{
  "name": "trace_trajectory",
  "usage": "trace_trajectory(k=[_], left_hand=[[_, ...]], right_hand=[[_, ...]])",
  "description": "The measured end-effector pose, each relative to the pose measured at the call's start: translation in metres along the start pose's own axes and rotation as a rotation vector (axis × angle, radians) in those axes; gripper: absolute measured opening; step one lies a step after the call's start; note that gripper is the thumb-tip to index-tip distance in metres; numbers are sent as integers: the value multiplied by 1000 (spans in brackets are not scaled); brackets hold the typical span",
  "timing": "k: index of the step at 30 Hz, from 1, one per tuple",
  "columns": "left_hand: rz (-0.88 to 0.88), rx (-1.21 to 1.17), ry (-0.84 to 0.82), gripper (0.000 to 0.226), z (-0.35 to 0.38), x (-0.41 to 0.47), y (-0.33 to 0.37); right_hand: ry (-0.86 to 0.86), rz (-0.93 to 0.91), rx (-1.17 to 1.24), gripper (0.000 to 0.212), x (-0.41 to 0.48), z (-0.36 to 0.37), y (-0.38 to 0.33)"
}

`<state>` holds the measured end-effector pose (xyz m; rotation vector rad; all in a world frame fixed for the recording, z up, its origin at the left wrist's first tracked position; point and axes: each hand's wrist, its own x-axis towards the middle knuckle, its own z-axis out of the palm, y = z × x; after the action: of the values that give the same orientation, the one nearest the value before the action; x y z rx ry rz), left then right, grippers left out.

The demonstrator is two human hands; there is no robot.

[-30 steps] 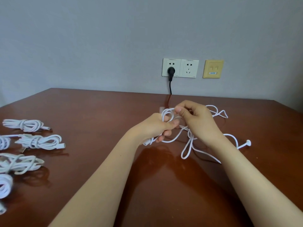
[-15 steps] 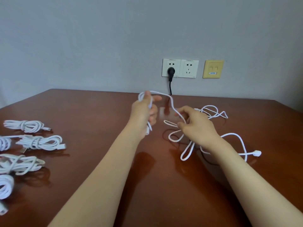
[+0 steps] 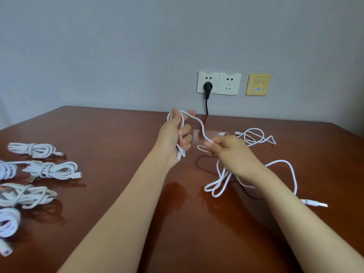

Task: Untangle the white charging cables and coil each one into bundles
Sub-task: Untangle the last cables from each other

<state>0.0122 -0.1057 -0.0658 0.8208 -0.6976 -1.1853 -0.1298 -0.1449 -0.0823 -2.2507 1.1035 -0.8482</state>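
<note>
The white cable (image 3: 201, 127) hangs in a slack arc between both hands above the worktop (image 3: 118, 134). The left hand (image 3: 171, 138) grips a few gathered loops, its fingers (image 3: 186, 137) curled round them, a connector end poking out below. The right hand (image 3: 230, 152) pinches the strand between thumb and fingers. The rest lies in loose loops beneath and right of those fingers. Coiled bundles (image 3: 51, 170) lie well left of the left fingers.

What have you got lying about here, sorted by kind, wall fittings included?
Coiled white cable bundles: 5
Loose white cable tangle: 1
White wall sockets: 2
Yellow wall plate: 1
Black plug: 1
Total: 10
</note>
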Motion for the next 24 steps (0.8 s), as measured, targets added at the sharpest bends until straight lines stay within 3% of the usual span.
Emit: trace_trajectory(k=[3, 6, 10, 15, 19, 22, 24], left_hand=[[99, 301, 220, 48, -4, 5, -4], [121, 415, 340, 46, -8, 8, -8], [74, 259, 307, 42, -5, 7, -7], [-4, -169, 237, 49, -8, 8, 3], [-10, -307, 265, 50, -12, 6, 8], [-22, -371, 270, 49, -19, 6, 14], [-8, -265, 316, 50, -22, 8, 14]], right_hand=[[-16, 15, -56, 32, -3, -4, -1], [-2, 14, -147, 26, -4, -4, -3], [49, -7, -197, 22, -4, -3, -5], [-2, -37, -393, 10, -8, -4, -8], [-53, -84, -464, 11, -10, -7, -14], [-125, -97, -379, 14, -11, -10, -15], [-164, -90, -185, 14, -10, -10, -12]])
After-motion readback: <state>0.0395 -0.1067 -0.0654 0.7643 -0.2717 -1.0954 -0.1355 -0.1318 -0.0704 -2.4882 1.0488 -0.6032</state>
